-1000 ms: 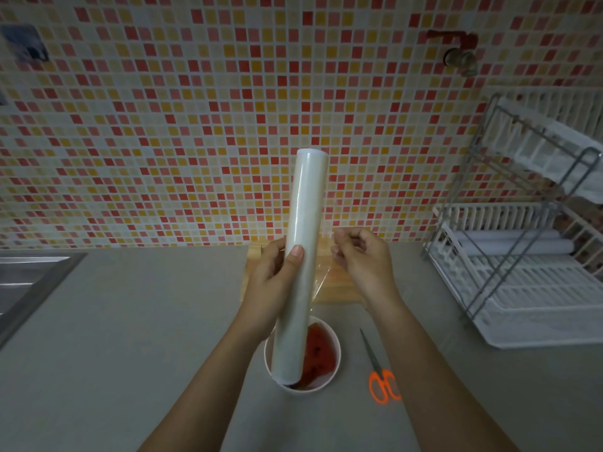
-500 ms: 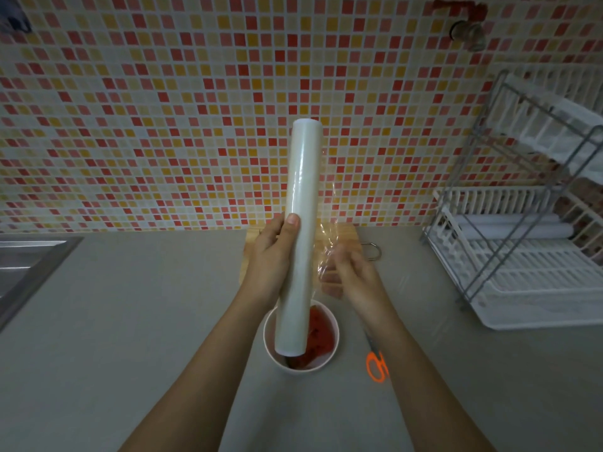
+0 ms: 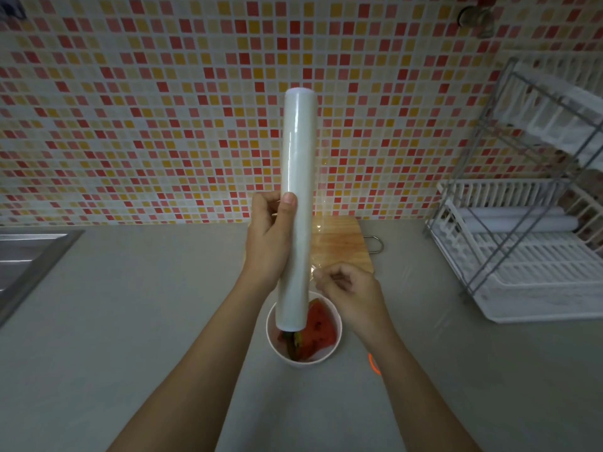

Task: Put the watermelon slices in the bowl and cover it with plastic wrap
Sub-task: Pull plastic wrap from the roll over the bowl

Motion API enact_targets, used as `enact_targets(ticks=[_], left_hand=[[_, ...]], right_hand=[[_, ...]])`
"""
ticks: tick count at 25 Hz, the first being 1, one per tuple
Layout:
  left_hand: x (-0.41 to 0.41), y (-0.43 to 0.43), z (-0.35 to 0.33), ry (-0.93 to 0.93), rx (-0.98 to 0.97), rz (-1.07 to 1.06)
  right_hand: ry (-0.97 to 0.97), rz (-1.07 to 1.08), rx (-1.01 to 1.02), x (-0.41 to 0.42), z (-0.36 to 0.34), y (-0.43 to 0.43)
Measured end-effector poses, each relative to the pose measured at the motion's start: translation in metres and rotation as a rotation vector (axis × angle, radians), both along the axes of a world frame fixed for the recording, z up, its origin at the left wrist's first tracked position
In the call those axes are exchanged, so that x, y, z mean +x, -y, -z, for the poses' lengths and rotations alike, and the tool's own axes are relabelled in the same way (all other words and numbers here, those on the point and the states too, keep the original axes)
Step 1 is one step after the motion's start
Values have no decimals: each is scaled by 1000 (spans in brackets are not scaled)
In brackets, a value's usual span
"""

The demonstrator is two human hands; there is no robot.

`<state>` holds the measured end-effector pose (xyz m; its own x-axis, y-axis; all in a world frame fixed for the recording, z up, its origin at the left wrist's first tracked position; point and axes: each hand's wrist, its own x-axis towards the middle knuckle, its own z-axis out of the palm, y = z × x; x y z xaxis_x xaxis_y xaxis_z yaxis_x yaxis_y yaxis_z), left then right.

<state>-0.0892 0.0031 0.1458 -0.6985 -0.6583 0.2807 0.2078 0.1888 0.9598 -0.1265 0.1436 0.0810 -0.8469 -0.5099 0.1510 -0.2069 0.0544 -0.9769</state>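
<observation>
A long white roll of plastic wrap (image 3: 297, 158) stands nearly upright in front of me, gripped around its lower half by my left hand (image 3: 268, 243). Its bottom end hangs over a white bowl (image 3: 336, 324) on the grey counter, which holds red watermelon slices (image 3: 319, 334) with green rind. To the right of the roll my right hand (image 3: 350, 291) pinches the loose edge of clear film (image 3: 318, 252), which stretches from the roll down to my fingers.
A wooden cutting board (image 3: 342, 243) lies behind the bowl by the tiled wall. An orange scissors handle (image 3: 373, 365) peeks out beside my right forearm. A white dish rack (image 3: 528, 249) stands at the right, a steel sink (image 3: 26, 256) at the left.
My right hand has moved down and to the right, drawing the film edge away from the roll. The roll stays upright in my left hand.
</observation>
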Motion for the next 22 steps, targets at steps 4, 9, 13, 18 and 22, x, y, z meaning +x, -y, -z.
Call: enact_targets(ticks=[4,9,13,18,22], left_hand=[[0,7,-4,-25,14,-5],[-1,3,-9,-39,0,17],[1,3,-13,-42,48,47],[3,5,-12,89,145,90],[9,-6,10,188,29,76]], right_hand=[[98,73,-117,-7,3,-3],[-32,-19,-43,0,0,6],[-18,-6,-83,-3,4,4],[122,0,-113,7,7,5],[219,121,-89,-7,-25,31]])
